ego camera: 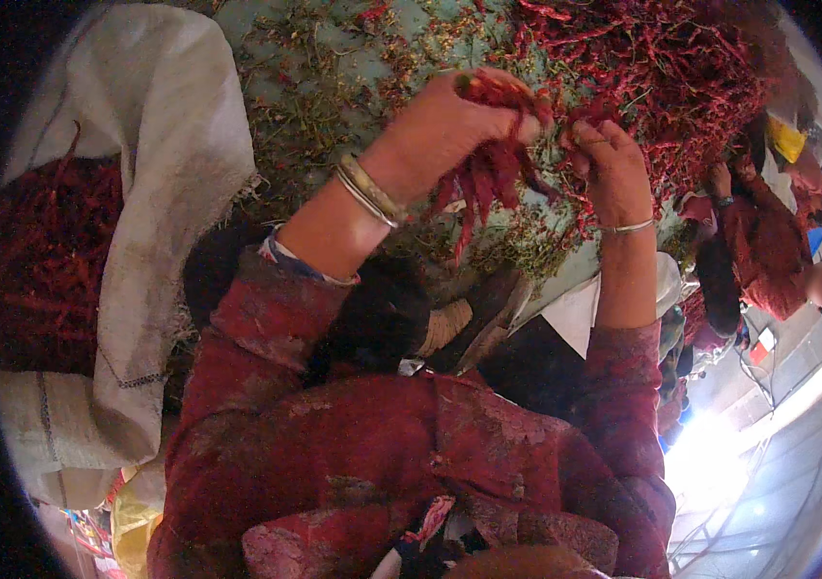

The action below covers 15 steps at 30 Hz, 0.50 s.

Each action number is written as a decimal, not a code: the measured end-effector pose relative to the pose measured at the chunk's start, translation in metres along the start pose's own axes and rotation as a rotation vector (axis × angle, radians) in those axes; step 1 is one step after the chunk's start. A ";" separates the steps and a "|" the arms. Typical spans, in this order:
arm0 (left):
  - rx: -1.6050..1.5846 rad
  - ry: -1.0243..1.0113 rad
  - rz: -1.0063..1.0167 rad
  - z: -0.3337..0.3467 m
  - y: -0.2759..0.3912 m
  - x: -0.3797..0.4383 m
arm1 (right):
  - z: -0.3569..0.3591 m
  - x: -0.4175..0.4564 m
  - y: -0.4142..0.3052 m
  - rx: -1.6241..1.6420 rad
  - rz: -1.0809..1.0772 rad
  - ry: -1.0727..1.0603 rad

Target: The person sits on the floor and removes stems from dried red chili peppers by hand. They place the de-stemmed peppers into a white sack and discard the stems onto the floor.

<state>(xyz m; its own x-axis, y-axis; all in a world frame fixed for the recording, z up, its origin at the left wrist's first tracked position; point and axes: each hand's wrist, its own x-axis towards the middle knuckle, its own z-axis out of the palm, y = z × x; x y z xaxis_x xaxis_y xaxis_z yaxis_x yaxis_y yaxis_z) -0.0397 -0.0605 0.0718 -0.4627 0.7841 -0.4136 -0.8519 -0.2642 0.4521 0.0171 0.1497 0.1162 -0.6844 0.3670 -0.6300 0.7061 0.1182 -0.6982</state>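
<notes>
My left hand is closed around a bunch of dried red chillies. Their wrinkled pods hang below the fist, and more show above the fingers. Just to the right, my right hand has its thumb and fingers pinched together on a dark red chilli, which is partly hidden and blurred. The two hands are close but apart. Under them lies a pale green sheet strewn with loose stems and chilli bits. Beyond my right hand spreads a large heap of dried red chillies.
At the left a white woven sack stands open, with dried red chillies inside. Stem debris lies near my lap. At the right edge a co-worker in red sits by the heap, with other people nearby. A yellow bag is at lower left.
</notes>
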 end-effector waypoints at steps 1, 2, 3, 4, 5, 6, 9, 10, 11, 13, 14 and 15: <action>0.025 -0.008 0.058 -0.003 0.000 0.002 | 0.001 -0.005 -0.003 0.016 0.036 -0.001; 0.049 -0.014 0.115 -0.003 -0.001 0.004 | 0.003 -0.010 -0.004 0.010 -0.001 -0.051; 0.072 -0.011 0.151 -0.005 -0.002 0.005 | 0.006 -0.015 -0.006 -0.011 -0.002 -0.071; 0.084 -0.032 0.220 -0.004 -0.006 0.006 | 0.008 -0.020 -0.006 -0.031 -0.002 -0.091; 0.136 -0.050 0.228 -0.003 -0.008 0.007 | 0.010 -0.023 -0.007 -0.061 0.011 -0.090; 0.186 -0.069 0.237 -0.001 -0.012 0.008 | 0.013 -0.026 -0.006 -0.056 0.013 -0.125; 0.265 -0.161 0.215 0.000 -0.017 0.008 | 0.018 -0.032 -0.003 0.061 -0.018 -0.253; 0.298 -0.185 0.221 0.000 -0.017 0.007 | 0.018 -0.030 -0.002 -0.017 -0.012 -0.216; 0.326 -0.202 0.229 -0.001 -0.016 0.007 | 0.018 -0.030 -0.002 -0.034 0.002 -0.226; 0.389 -0.218 0.297 -0.001 -0.015 0.006 | 0.015 -0.027 -0.003 -0.076 0.019 -0.245; 0.418 -0.224 0.334 -0.001 -0.015 0.007 | 0.014 -0.025 -0.003 -0.145 0.024 -0.242; 0.410 -0.210 0.312 -0.001 -0.014 0.007 | 0.013 -0.023 -0.005 -0.216 0.026 -0.238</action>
<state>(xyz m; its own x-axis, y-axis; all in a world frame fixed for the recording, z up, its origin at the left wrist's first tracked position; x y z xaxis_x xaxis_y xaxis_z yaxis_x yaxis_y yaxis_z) -0.0314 -0.0515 0.0621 -0.5833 0.8098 -0.0638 -0.4980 -0.2945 0.8156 0.0275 0.1288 0.1298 -0.6707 0.1496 -0.7265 0.7290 0.3135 -0.6084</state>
